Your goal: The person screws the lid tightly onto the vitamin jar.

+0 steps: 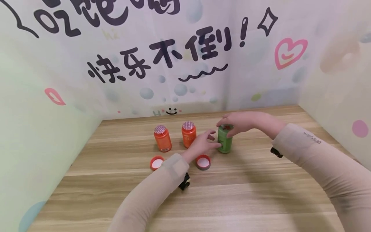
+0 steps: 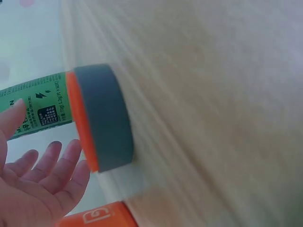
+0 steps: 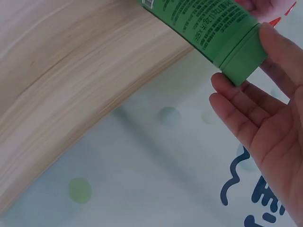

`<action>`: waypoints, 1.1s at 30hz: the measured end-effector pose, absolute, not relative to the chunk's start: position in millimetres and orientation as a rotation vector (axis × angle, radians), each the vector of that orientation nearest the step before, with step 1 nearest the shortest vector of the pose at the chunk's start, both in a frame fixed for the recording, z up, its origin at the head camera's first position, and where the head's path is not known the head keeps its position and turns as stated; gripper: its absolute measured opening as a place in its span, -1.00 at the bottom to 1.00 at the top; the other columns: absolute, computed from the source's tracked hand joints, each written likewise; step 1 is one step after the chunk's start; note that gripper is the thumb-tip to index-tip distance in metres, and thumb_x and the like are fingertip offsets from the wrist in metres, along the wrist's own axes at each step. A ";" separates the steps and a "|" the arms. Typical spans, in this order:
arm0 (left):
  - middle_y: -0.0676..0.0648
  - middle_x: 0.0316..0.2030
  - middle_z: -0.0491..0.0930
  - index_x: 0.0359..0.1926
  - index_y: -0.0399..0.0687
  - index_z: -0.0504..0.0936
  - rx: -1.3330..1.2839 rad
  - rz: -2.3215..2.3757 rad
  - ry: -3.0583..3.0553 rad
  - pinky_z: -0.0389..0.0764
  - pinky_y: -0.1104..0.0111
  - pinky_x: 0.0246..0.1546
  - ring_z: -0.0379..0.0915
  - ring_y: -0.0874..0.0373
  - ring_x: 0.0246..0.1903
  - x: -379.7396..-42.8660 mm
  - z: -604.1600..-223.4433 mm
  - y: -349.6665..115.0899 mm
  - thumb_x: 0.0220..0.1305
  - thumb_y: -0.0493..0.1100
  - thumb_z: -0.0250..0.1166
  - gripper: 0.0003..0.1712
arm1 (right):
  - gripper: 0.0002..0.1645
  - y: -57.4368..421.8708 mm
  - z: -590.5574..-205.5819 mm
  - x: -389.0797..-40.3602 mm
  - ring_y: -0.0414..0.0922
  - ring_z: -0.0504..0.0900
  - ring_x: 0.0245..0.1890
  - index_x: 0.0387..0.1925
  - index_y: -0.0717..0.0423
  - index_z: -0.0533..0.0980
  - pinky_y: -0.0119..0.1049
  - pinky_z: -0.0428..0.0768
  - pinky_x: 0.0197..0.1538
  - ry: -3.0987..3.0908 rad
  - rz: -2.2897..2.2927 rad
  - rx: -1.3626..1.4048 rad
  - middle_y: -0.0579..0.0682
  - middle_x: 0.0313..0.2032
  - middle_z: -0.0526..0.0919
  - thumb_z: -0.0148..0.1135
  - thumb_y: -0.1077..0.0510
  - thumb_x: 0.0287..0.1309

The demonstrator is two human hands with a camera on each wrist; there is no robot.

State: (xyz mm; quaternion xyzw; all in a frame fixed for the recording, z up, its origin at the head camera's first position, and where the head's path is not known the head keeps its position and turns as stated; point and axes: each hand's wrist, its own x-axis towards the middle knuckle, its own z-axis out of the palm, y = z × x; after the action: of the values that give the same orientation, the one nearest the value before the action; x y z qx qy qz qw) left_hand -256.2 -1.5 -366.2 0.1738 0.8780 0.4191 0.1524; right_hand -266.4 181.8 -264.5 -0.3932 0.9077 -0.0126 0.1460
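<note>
A green bottle stands upright on the wooden table, right of two orange bottles. My right hand reaches over its top from the right. In the right wrist view the thumb and fingertips of that hand pinch the green cap from opposite sides. My left hand is at the bottle's left side with its fingers spread. In the left wrist view the thumb overlaps the printed label, while the other fingers stay apart from the bottle. A grey-and-orange lid lies in front of it.
Two orange bottles with patterned seals on their mouths stand to the left. An orange lid and a second upturned lid lie before them, white insides up. A printed cloth hangs behind the table.
</note>
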 end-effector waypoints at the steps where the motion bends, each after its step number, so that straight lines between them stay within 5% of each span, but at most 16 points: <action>1: -0.05 0.01 0.50 0.28 0.04 0.27 0.496 1.188 2.540 0.52 0.32 -0.06 0.46 0.11 -0.06 -255.3 -365.2 -2.8 0.13 0.03 0.29 -0.29 | -0.43 183.8 -264.2 -266.9 -0.03 0.49 -0.07 0.13 0.19 0.39 -0.09 0.48 0.01 2.621 -0.041 -1.126 0.09 0.00 0.49 0.25 0.14 0.07; 8: -0.09 0.06 0.49 0.26 -0.01 0.31 0.660 1.026 2.612 0.50 0.30 -0.03 0.46 0.11 -0.02 -241.7 -356.6 -20.2 0.19 -0.01 0.24 -0.37 | -0.40 193.3 -264.6 -272.2 0.02 0.48 -0.03 0.16 0.19 0.37 -0.05 0.49 0.01 2.652 -0.081 -1.061 0.15 0.02 0.47 0.25 0.07 0.10; 13: -0.11 0.02 0.52 0.23 -0.01 0.35 0.710 1.032 2.677 0.54 0.32 -0.17 0.50 0.09 -0.16 -228.4 -346.9 -39.8 0.19 -0.06 0.25 -0.42 | -0.40 198.3 -265.9 -277.2 0.05 0.47 0.00 0.18 0.23 0.34 -0.03 0.48 0.02 2.660 -0.101 -1.016 0.19 0.04 0.46 0.22 0.11 0.12; 23: -0.11 0.10 0.35 0.16 -0.11 0.35 0.889 1.089 3.078 0.52 0.21 -0.02 0.33 0.02 0.03 -208.6 -331.3 -71.4 0.19 -0.19 0.22 -0.49 | -0.41 202.7 -268.0 -281.8 0.08 0.44 0.03 0.19 0.23 0.32 -0.01 0.46 0.02 2.655 -0.100 -0.993 0.21 0.05 0.44 0.19 0.13 0.15; 33: -0.23 0.33 0.04 0.34 -0.23 0.00 0.726 1.166 3.102 0.09 0.08 0.30 -0.04 -0.07 0.31 -213.8 -335.6 -79.0 0.15 -0.25 0.23 -0.18 | -0.40 200.7 -272.7 -281.6 0.09 0.42 0.03 0.21 0.22 0.31 -0.01 0.46 0.03 2.684 -0.082 -0.982 0.24 0.08 0.39 0.20 0.14 0.15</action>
State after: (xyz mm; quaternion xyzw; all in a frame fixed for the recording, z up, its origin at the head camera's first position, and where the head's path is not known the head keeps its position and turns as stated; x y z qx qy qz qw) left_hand -213.8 -79.0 -335.6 0.2122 0.9072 0.3411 -0.1250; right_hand -281.6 200.7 -272.7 -0.3400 0.9294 -0.0285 0.1409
